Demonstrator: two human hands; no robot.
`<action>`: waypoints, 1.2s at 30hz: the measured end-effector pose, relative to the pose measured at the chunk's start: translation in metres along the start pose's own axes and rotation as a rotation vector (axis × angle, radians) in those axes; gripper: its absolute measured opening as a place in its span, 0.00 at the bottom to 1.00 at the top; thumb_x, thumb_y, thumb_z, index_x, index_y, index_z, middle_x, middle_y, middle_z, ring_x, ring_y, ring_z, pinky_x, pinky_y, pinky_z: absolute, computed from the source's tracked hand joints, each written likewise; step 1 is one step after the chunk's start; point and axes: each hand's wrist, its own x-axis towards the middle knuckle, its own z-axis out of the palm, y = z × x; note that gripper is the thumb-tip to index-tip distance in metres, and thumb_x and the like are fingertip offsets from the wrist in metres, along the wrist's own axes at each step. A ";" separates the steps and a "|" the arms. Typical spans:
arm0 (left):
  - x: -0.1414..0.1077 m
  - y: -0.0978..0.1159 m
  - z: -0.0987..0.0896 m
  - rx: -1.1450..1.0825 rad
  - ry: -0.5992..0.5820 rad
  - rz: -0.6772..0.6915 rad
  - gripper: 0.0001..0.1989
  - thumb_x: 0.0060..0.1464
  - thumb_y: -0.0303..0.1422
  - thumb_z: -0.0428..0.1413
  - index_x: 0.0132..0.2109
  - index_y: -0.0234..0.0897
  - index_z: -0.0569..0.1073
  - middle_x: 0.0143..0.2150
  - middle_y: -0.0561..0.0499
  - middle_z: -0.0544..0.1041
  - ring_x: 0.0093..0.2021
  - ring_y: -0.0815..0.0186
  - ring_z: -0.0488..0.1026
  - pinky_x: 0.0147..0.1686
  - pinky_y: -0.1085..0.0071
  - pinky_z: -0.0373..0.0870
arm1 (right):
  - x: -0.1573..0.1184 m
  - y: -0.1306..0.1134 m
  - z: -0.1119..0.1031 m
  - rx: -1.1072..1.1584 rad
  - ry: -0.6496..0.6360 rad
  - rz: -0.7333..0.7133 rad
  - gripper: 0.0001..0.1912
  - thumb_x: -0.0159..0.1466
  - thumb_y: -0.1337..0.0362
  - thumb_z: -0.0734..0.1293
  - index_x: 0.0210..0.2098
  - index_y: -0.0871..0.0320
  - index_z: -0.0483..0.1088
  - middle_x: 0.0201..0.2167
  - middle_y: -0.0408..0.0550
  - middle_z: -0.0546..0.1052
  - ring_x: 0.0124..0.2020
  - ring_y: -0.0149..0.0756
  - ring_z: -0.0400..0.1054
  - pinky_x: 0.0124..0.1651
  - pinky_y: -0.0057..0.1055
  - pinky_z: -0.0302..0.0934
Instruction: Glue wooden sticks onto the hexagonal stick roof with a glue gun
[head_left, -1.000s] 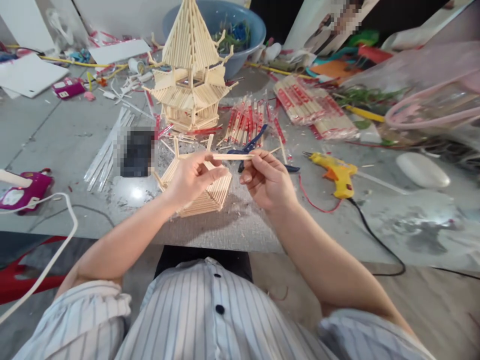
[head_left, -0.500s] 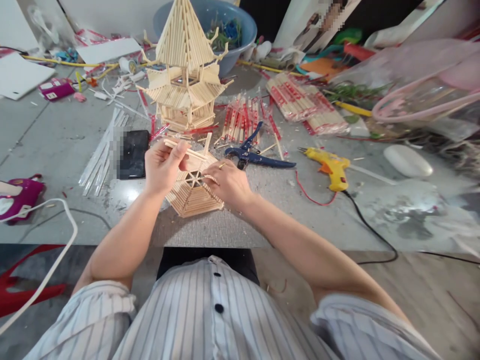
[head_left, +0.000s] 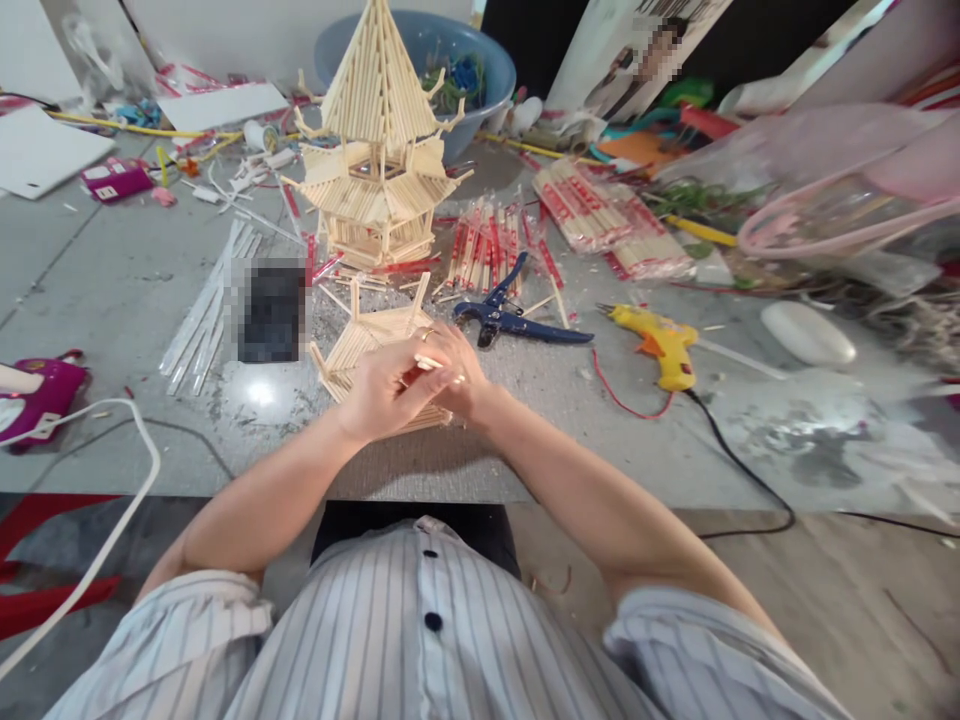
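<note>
My left hand (head_left: 386, 392) is closed around a few short wooden sticks (head_left: 429, 363), whose pale ends poke out near the thumb. It meets my right hand (head_left: 459, 362), whose curled fingers are partly covered by the left; what they grip, if anything, is hidden. Both hands are over a flat, many-sided roof frame of wooden sticks (head_left: 382, 330), with upright stick pairs at its corners. Much of the frame is covered by the hands. Behind it stands a tiered stick pagoda (head_left: 379, 190) with a pointed roof.
Blue cutters (head_left: 517, 322) and a yellow glue gun (head_left: 660, 345) lie to the right. Packets of wrapped sticks (head_left: 581, 205) are behind them. On the left are a dark phone (head_left: 270, 315) and clear glue sticks (head_left: 210, 305). A blue basin (head_left: 480, 65) stands behind the pagoda.
My left hand has moved right and toward me with the sticks, from the frame's far left side to meet my right hand. The frame's left corners now show.
</note>
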 end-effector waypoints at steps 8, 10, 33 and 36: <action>-0.004 -0.004 0.002 0.028 0.007 0.005 0.04 0.57 0.30 0.56 0.34 0.35 0.72 0.28 0.51 0.79 0.27 0.74 0.75 0.26 0.80 0.67 | 0.003 0.004 0.015 -0.009 0.084 -0.042 0.07 0.64 0.64 0.60 0.32 0.57 0.68 0.36 0.52 0.74 0.42 0.42 0.64 0.46 0.38 0.59; -0.003 -0.005 0.002 0.048 0.015 0.017 0.04 0.57 0.30 0.56 0.34 0.35 0.71 0.27 0.53 0.78 0.25 0.76 0.73 0.24 0.81 0.66 | 0.003 0.006 0.019 -0.002 0.097 -0.037 0.08 0.64 0.62 0.60 0.32 0.57 0.68 0.36 0.52 0.74 0.41 0.42 0.64 0.46 0.38 0.59; -0.008 -0.021 -0.008 0.050 0.194 -0.124 0.15 0.60 0.43 0.51 0.33 0.38 0.71 0.19 0.58 0.69 0.17 0.76 0.65 0.19 0.78 0.60 | -0.089 0.043 -0.062 0.044 -0.316 0.034 0.15 0.61 0.72 0.58 0.40 0.55 0.75 0.38 0.48 0.80 0.38 0.37 0.73 0.37 0.30 0.58; -0.007 -0.024 -0.008 0.001 0.212 -0.149 0.13 0.60 0.42 0.51 0.33 0.38 0.71 0.19 0.58 0.70 0.18 0.76 0.66 0.19 0.78 0.61 | -0.085 0.031 -0.062 0.013 -0.396 0.085 0.14 0.65 0.64 0.59 0.35 0.55 0.77 0.32 0.48 0.80 0.34 0.39 0.73 0.34 0.31 0.57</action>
